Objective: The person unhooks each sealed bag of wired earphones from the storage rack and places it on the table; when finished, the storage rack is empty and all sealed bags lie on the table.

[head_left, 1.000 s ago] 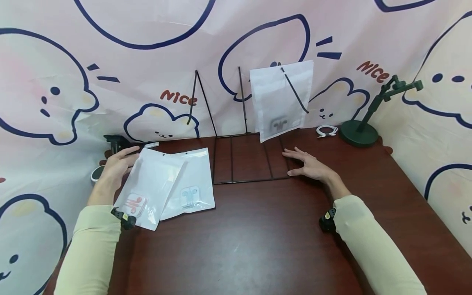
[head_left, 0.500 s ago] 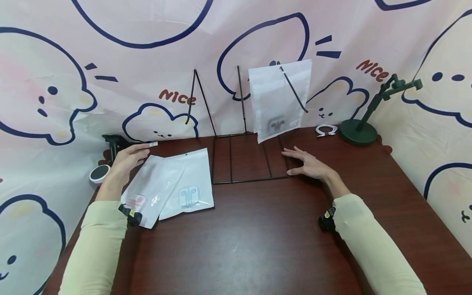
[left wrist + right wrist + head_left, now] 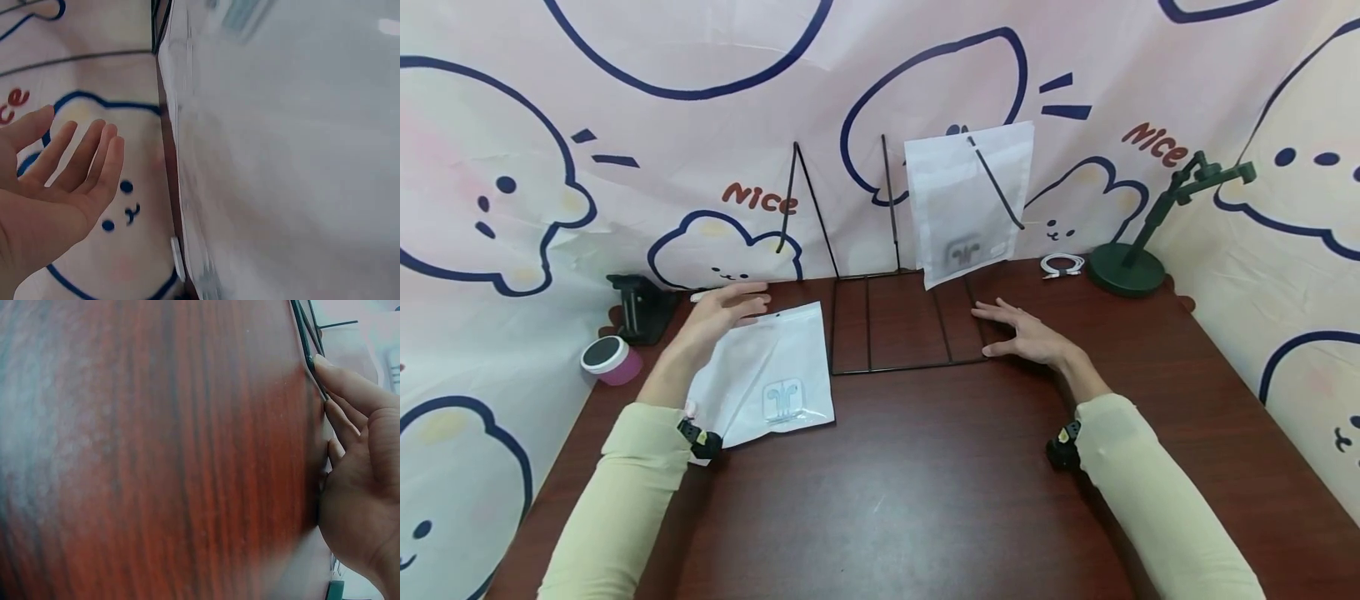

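My left hand (image 3: 718, 321) hovers at the top edges of two white pouches, fingers extended and apart, holding nothing; the left wrist view shows its palm (image 3: 56, 200) bare. The right-hand pouch (image 3: 793, 350) bears an earphone design in pale blue. Beside it, the left pouch (image 3: 722, 387) overlaps it and is partly covered by my forearm. My right hand (image 3: 1030, 337) rests with spread fingers at the right side of a black wire rack (image 3: 895, 368), thumb touching the front corner. A third white pouch (image 3: 958, 192) hangs from the rack's right hook.
A green stand (image 3: 1127, 268) and a coiled white cable (image 3: 1062, 265) are at the back right. At the left edge are a black stand (image 3: 643, 308) and a pink jar (image 3: 613, 362) with a dark lid. A patterned cloth hangs behind.
My left hand has moved right, from the left pouch's outer edge to over the pouches' top edges. The left pouch has slid right, further over the other. My right hand stays put.
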